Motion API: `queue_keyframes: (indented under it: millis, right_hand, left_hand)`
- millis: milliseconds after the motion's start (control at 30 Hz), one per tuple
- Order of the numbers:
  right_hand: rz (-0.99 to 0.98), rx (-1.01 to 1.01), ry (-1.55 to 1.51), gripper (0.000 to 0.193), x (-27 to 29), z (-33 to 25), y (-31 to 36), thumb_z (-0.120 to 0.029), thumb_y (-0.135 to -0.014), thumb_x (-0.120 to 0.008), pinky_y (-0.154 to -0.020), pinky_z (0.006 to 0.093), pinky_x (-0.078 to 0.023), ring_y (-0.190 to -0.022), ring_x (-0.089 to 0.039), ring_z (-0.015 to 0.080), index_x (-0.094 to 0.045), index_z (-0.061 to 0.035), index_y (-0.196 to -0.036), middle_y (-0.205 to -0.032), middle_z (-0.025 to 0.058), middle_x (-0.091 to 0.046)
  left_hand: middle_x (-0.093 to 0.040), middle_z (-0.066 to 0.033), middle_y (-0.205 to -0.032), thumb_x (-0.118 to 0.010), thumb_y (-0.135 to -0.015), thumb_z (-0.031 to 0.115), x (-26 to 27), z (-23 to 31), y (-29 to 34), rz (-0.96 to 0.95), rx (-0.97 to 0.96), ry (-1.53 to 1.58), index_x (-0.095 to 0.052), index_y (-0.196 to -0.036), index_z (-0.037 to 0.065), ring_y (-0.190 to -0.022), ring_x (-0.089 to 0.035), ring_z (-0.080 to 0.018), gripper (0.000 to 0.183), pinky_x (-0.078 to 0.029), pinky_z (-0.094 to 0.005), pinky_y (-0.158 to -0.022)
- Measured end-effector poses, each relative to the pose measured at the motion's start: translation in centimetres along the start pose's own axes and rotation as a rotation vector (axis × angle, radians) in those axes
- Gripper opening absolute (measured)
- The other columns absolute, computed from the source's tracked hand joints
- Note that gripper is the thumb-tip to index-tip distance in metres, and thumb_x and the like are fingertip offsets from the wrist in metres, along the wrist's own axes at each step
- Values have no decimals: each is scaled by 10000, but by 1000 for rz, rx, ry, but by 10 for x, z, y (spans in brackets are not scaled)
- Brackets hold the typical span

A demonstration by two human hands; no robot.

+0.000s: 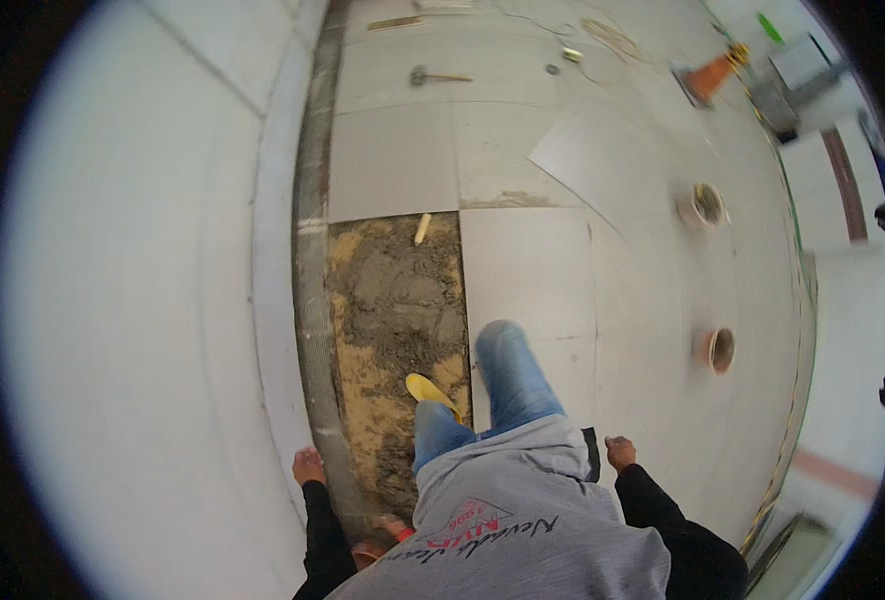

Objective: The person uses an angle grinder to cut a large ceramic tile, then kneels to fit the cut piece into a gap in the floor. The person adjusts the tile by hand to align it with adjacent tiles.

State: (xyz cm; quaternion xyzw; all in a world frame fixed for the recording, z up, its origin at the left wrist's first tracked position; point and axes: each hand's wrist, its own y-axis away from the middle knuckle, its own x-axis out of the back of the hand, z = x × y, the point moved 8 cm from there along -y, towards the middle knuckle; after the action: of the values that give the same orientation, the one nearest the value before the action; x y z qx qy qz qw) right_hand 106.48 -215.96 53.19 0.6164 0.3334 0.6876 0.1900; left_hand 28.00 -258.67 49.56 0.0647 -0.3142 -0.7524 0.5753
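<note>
My left hand [308,465] hangs over the grey strip along the pale wall side, its fingers curled in and nothing seen in them. On the other side my right hand [620,452] is held out from my hip, also curled, above pale floor tiles [533,265]. A black flat edge [591,455] shows between it and my shirt. Between my legs and the wall lies a bed of grey mortar [398,290] over sandy ground. My yellow boot [428,390] stands in it. At its far end rests a short pale wooden piece [423,228].
A reddish container [368,552] is partly hidden by my left arm. Two buckets [705,205] [720,350] stand at right, with an orange cone [708,80] beyond. A large loose tile [593,160] lies askew. Farther off are a mallet [441,76] and coiled cable [613,38].
</note>
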Motion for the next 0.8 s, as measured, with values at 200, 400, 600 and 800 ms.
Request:
queue_keyframes:
  millis: [200, 400, 600, 800]
  right_hand:
    - [104, -479, -760, 406, -64, -66, 57, -416, -989, -546, -835, 468, -560, -962, -690, 396, -752, -73, -917, -988, 210, -732]
    - [84, -274, -626, 325, -133, -184, 59, -254, -981, -480, -780, 486, -561, -858, -695, 363, -745, -122, -846, -904, 185, -732]
    - [104, -539, -1084, 258, -191, -227, 44, -259, -955, -589, -752, 443, -561, -847, -702, 317, -713, -49, -870, -876, 159, -729]
    - [-16, -665, -1109, 374, -159, -292, 7, -368, -982, -576, -748, 526, -518, -851, -656, 387, -693, -15, -940, -845, 155, -697]
  left_hand:
    - [-682, -79, -830, -580, -971, 451, -58, 44, -41, -435, 220, -227, -653, -863, 105, -592, -592, -208, 370, -445, -346, -471]
    - [-692, -66, -742, -666, -966, 273, -144, 124, -56, -640, 13, -875, -687, -924, 33, -640, -659, -148, 244, -511, -322, -583]
    - [-713, -53, -794, -700, -921, 221, -227, 198, -56, -745, -401, -945, -682, -1082, 81, -725, -682, -155, 214, -537, -299, -665]
    - [-691, -84, -790, -664, -939, 265, -235, 208, -116, -838, -489, -1015, -698, -1065, 125, -758, -671, -192, 191, -537, -350, -711]
